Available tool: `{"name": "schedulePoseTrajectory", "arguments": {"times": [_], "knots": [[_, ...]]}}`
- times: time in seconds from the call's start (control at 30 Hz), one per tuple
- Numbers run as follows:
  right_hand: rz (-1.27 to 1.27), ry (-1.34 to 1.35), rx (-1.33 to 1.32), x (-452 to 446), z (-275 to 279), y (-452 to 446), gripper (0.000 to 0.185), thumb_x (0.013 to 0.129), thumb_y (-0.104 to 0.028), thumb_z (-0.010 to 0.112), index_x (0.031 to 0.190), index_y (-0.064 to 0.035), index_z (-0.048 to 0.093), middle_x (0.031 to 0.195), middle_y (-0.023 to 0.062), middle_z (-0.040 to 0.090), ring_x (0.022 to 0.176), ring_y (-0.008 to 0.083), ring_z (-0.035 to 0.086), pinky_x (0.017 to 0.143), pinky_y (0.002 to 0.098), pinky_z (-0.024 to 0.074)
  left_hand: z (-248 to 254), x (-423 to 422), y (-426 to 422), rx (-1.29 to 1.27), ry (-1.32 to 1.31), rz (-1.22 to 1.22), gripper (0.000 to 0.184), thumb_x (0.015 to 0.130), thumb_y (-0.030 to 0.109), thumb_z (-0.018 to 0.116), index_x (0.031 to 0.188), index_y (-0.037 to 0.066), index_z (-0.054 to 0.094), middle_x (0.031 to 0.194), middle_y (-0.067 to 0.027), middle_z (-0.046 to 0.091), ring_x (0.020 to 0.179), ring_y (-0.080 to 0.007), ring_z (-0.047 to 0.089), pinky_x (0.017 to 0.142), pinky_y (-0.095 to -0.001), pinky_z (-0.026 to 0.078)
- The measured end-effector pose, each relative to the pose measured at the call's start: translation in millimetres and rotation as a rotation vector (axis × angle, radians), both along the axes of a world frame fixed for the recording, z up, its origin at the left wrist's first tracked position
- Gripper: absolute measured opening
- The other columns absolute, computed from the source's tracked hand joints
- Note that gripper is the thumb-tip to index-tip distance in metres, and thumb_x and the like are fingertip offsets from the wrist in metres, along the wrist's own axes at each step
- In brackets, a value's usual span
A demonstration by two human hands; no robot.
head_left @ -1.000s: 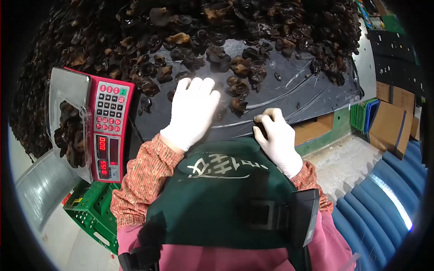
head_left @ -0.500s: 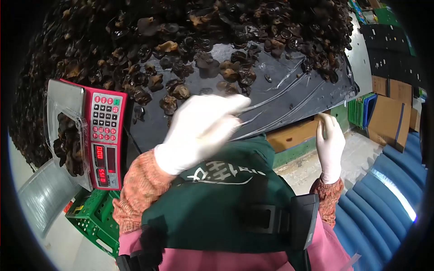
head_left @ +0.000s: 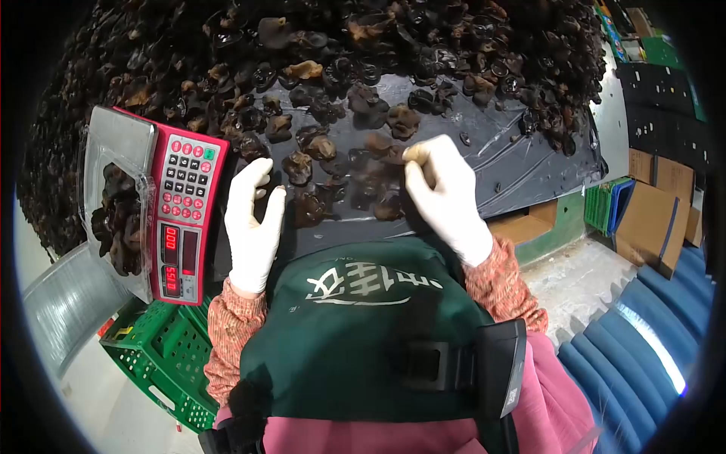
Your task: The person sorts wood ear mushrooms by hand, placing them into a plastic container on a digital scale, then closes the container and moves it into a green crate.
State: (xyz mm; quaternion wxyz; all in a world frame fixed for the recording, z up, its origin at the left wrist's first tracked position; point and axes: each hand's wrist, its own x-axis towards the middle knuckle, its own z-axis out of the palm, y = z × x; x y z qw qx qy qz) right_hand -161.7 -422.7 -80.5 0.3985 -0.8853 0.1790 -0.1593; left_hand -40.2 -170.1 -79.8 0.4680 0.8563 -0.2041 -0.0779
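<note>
My left hand point(head_left: 255, 223), in a white glove, is over the near left part of the black plastic sheet point(head_left: 507, 159), thumb and fingers apart and nothing between them. To its right lie several loose dark fungus pieces point(head_left: 298, 168). My right hand point(head_left: 444, 193), also gloved, has thumb and forefinger curled together at the right side of a blurred fungus piece point(head_left: 382, 144). Whether the fingertips grip it is too blurred to tell. A clear tray point(head_left: 144, 198) of dark fungus point(head_left: 121, 227) rests on the red scale point(head_left: 176, 219) left of my left hand.
A large heap of dark fungus point(head_left: 340, 30) covers the far side of the sheet. Below the scale are a green crate point(head_left: 162, 363) and a clear plastic roll point(head_left: 68, 306). Cardboard boxes point(head_left: 646, 219) and blue rolled material point(head_left: 643, 333) are at the right.
My left hand has moved back left and its fingers have spread. My right hand has come from the sheet's right edge to the loose pieces, its fingers now curled.
</note>
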Motion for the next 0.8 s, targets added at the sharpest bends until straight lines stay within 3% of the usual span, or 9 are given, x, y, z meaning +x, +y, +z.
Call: {"name": "schedulePoseTrajectory", "arguments": {"times": [0.23,0.33,0.37,0.43,0.5,0.63,0.67,0.7,0.8], "knots": [[0.339,-0.128,-0.100,-22,2,32,0.019,0.081,-0.001,0.073,0.098,-0.0085,0.071,0.093,0.0082,0.071,0.080,0.0275,0.070,0.070,0.0372,0.0557,-6,5,-1,0.023,-0.045,-0.068,0.035,0.092,0.014,0.075,0.125,0.004,0.069,0.121,-0.0164,0.071,0.111,-0.0311,0.067,0.100,-0.0406,0.053],[0.118,-0.199,-0.024,-9,12,8,0.019,0.085,0.004,0.070,0.102,-0.0055,0.072,0.093,0.0126,0.070,0.084,0.0303,0.071,0.075,0.0387,0.0582,-11,7,2,0.014,-0.090,-0.101,0.034,0.092,0.014,0.074,0.125,0.003,0.069,0.122,-0.0172,0.070,0.112,-0.0319,0.067,0.101,-0.0412,0.053],[0.065,-0.180,-0.042,-3,11,-4,0.024,0.089,0.009,0.064,0.111,-0.0003,0.070,0.103,0.0146,0.070,0.088,0.0263,0.070,0.079,0.0327,0.0565,-12,7,2,0.010,-0.104,-0.109,0.034,0.093,0.014,0.074,0.125,0.003,0.069,0.122,-0.0175,0.070,0.113,-0.0322,0.067,0.101,-0.0415,0.052],[-0.050,-0.089,-0.080,14,5,-18,0.027,0.092,0.007,0.061,0.116,-0.0009,0.067,0.109,0.0151,0.068,0.092,0.0287,0.070,0.082,0.0338,0.0561,-13,6,0,0.004,-0.115,-0.109,0.034,0.094,0.015,0.072,0.125,0.003,0.069,0.123,-0.0184,0.070,0.115,-0.0334,0.066,0.103,-0.0424,0.052],[0.015,-0.061,-0.238,28,-5,-21,0.030,0.092,0.004,0.059,0.121,-0.0018,0.066,0.112,0.0154,0.066,0.094,0.0307,0.070,0.085,0.0351,0.0554,-15,5,0,-0.015,-0.167,-0.127,0.033,0.095,0.015,0.070,0.126,0.002,0.069,0.125,-0.0194,0.069,0.117,-0.0347,0.065,0.104,-0.0433,0.051],[0.304,0.065,0.002,32,24,1,0.025,0.088,0.007,0.056,0.106,-0.0029,0.071,0.101,0.0145,0.069,0.091,0.0297,0.070,0.082,0.0345,0.0551,-23,1,0,-0.030,-0.203,-0.123,0.033,0.097,0.014,0.067,0.127,0.001,0.068,0.128,-0.0209,0.068,0.119,-0.0372,0.064,0.106,-0.0444,0.050],[0.257,-0.068,-0.033,40,19,0,0.026,0.087,0.008,0.057,0.106,-0.0022,0.071,0.100,0.0131,0.069,0.087,0.0258,0.070,0.079,0.0331,0.0549,-24,2,1,-0.042,-0.221,-0.130,0.033,0.097,0.014,0.067,0.127,0.001,0.068,0.128,-0.0210,0.068,0.120,-0.0372,0.064,0.106,-0.0444,0.050],[0.207,-0.176,-0.089,51,7,-8,0.021,0.086,0.000,0.066,0.106,-0.0059,0.070,0.095,0.0118,0.066,0.081,0.0293,0.069,0.074,0.0356,0.0562,-24,2,0,-0.041,-0.226,-0.131,0.033,0.097,0.014,0.067,0.127,0.001,0.068,0.128,-0.0207,0.068,0.119,-0.0371,0.064,0.105,-0.0443,0.050],[0.059,-0.065,-0.128,78,7,-8,0.033,0.088,-0.017,0.074,0.119,-0.0065,0.066,0.105,0.0112,0.064,0.091,0.0307,0.067,0.080,0.0381,0.0556,-23,3,-4,-0.013,-0.241,-0.163,0.032,0.096,0.015,0.067,0.125,0.003,0.069,0.127,-0.0198,0.068,0.118,-0.0368,0.064,0.104,-0.0439,0.051]]}}
